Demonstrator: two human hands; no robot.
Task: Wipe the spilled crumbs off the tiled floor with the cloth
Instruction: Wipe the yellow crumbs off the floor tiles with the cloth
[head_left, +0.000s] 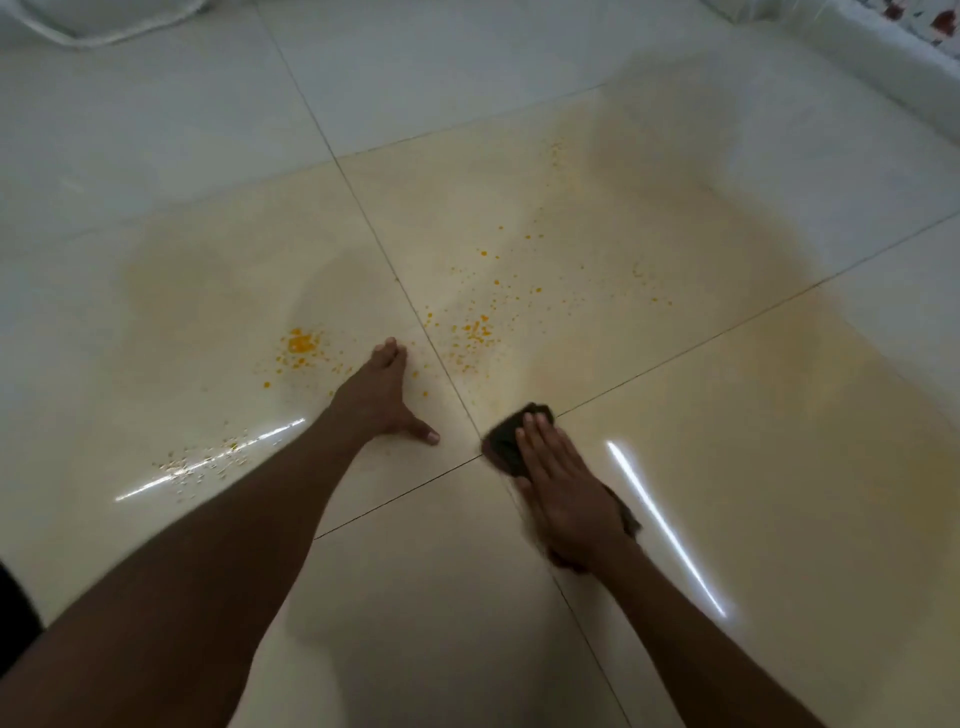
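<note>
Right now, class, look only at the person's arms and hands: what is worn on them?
Nothing is worn. Both forearms are bare, with no sleeves reaching into view. The left hand and the right hand have no gloves, and no rings, watch or bracelet can be seen. The right hand is slightly blurred.

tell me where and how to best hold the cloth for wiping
Press flat on top, coming straight down, as the right hand does now. The cloth lies flattened on the floor with no raised edge to pinch, so an open palm across its middle, leaving the front part clear towards the crumbs, probably steers it best.
</note>
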